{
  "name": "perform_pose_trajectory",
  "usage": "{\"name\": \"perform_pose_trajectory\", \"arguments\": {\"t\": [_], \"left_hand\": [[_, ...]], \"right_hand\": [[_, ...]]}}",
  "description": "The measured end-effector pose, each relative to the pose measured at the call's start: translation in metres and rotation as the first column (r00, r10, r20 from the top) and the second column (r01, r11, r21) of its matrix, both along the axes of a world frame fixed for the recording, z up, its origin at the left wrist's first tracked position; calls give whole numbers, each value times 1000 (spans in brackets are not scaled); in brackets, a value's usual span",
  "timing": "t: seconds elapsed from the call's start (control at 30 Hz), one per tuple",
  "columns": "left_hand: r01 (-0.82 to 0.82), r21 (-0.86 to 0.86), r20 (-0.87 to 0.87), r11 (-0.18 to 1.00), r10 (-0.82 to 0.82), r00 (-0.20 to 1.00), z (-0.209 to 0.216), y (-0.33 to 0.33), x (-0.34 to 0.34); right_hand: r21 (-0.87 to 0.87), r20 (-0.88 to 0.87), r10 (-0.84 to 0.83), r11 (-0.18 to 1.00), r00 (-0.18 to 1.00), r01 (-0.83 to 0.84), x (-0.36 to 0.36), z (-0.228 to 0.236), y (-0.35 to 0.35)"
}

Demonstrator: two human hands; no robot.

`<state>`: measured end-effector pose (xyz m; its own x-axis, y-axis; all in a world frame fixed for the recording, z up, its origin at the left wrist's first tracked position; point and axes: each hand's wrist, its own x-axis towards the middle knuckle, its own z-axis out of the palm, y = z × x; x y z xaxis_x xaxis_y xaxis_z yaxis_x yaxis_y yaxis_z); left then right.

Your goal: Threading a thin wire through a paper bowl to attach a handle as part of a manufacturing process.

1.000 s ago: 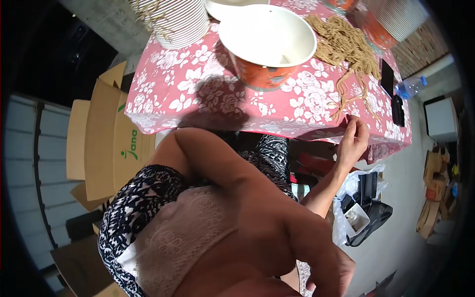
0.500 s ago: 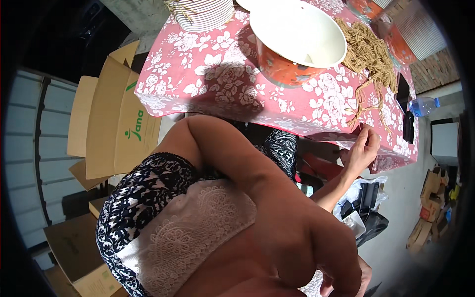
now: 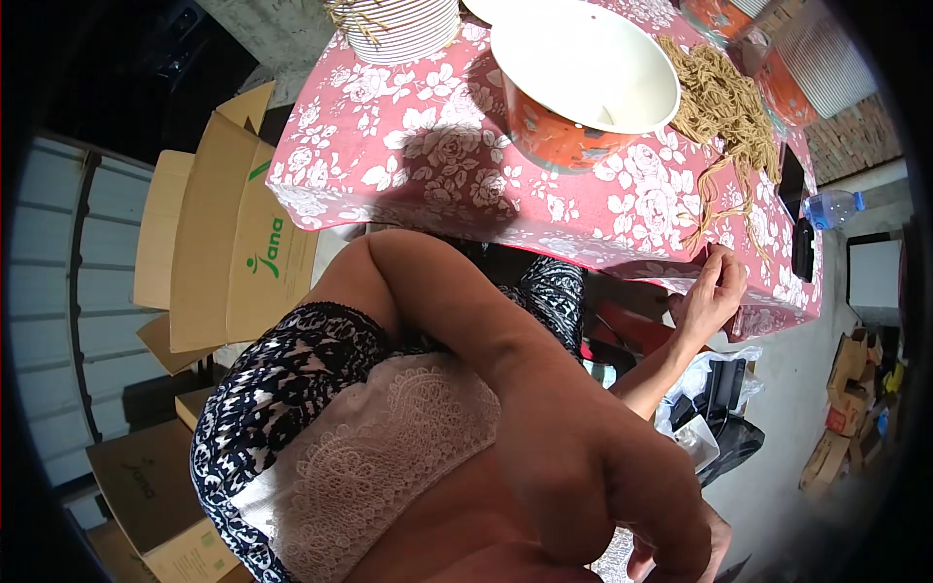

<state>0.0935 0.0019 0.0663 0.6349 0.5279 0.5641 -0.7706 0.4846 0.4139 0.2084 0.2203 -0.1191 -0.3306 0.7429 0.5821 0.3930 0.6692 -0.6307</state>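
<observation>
My right hand [image 3: 715, 290] is at the near right edge of the table, fingertips pinched together beside the hanging tablecloth. Whatever lies in that pinch is too small to make out. Close by, loose ends of a heap of tan stringy strands [image 3: 724, 92] trail toward those fingers. My left hand [image 3: 593, 466] is bent up very near the camera, in shadow, its fingers curled. Anything inside it is hidden. Away from both hands, a large orange paper tub [image 3: 564, 144] with a white inside stands on the red floral tablecloth [image 3: 389, 180].
A stack of white-rimmed tubs [image 3: 408, 34] carries more strands at the far left. Wrapped orange tubs [image 3: 777, 87] stand far right. A water bottle [image 3: 834, 208] and a dark flat object [image 3: 803, 250] lie near the right edge. An open cardboard box [image 3: 228, 238] is at left, bags [image 3: 724, 437] below right.
</observation>
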Motion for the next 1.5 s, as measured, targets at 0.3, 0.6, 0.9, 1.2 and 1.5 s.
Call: {"name": "perform_pose_trajectory", "arguments": {"t": [0.3, 0.6, 0.9, 1.2, 1.5], "left_hand": [[9, 45, -31, 999, -7, 999, 2, 2, -4], [1, 139, -50, 990, 6, 999, -1, 3, -9], [-14, 112, -14, 994, 16, 1000, -6, 6, -8], [-713, -76, -283, 697, 671, 685, -50, 31, -24], [-846, -95, -432, 525, 744, 510, -53, 37, -30]], "right_hand": [[17, 26, -16, 1000, 1000, 15, 0, 1, -2], [28, 32, -21, 999, 999, 20, -1, -1, -2], [39, 34, -26, 999, 999, 25, -2, 1, 0], [88, 7, -11, 996, 1000, 10, -4, 1, -3], [73, 9, -43, 996, 999, 42, -1, 1, -4]]}}
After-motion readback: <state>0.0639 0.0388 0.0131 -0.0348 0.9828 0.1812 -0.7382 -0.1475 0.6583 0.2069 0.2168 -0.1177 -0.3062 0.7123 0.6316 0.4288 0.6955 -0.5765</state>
